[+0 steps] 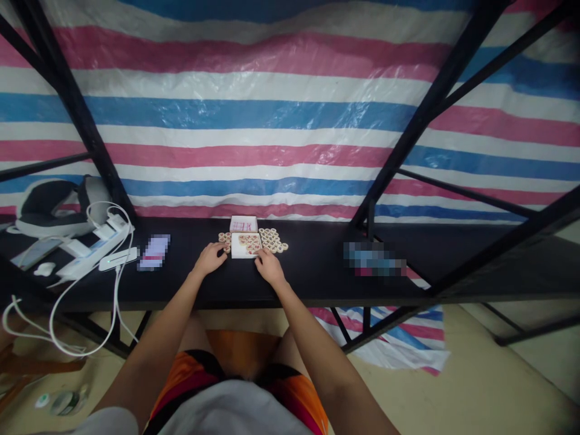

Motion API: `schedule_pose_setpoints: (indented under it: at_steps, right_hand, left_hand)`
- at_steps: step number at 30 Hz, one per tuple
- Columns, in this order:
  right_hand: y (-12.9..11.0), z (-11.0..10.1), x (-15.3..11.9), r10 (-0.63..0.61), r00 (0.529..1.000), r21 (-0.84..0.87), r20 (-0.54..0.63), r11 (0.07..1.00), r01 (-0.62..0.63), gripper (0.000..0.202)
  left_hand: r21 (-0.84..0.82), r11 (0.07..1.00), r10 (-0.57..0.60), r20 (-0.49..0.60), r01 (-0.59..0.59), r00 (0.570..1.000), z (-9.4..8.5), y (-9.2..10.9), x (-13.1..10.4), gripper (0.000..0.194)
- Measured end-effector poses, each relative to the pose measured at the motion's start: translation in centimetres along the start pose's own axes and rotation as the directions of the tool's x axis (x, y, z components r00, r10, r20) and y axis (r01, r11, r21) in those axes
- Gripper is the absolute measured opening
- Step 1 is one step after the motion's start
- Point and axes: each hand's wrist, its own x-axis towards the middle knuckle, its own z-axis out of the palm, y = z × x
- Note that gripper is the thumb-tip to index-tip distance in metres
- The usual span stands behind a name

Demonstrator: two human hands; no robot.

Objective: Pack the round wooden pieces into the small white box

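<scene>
On the black desk stands a small white open box (pixel 239 249) with several round wooden Chinese chess pieces (pixel 248 243) inside. To its left lies a group of pieces (pixel 222 237), and my left hand (pixel 212 258) rests over their near side with its fingers stretched out, touching some. A larger group of pieces (pixel 273 240) spreads on the right. My right hand (pixel 270 266) is at the box's front right corner, thumb and fingers closed round its edge. Directly behind the box sits its white lid (pixel 243 224) with pinkish marks.
To the left are a lit phone (pixel 154 252), a white power strip (pixel 97 251) with looping cables, a white router-like device (pixel 118 258) and a grey-black bag (pixel 58 205). A blurred blue item (pixel 374 260) lies right. Black metal posts (pixel 403 145) frame the desk before striped sheeting (pixel 254 115).
</scene>
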Motion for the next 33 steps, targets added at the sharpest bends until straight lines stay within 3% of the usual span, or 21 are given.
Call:
schedule_pose_setpoints:
  at_steps: [28,33]
  right_hand:
    - [0.3,0.2,0.0,-0.007,1.000,-0.009,-0.008,1.000,0.007,0.028]
    - [0.3,0.2,0.1,0.000,1.000,-0.010,-0.003,1.000,0.000,0.028]
  left_hand:
    - [0.000,1.000,0.003,-0.020,-0.003,1.000,-0.1,0.3,0.0,0.032]
    - [0.071,0.994,-0.077,-0.133,0.087,0.988,-0.6,1.2,0.3,0.032]
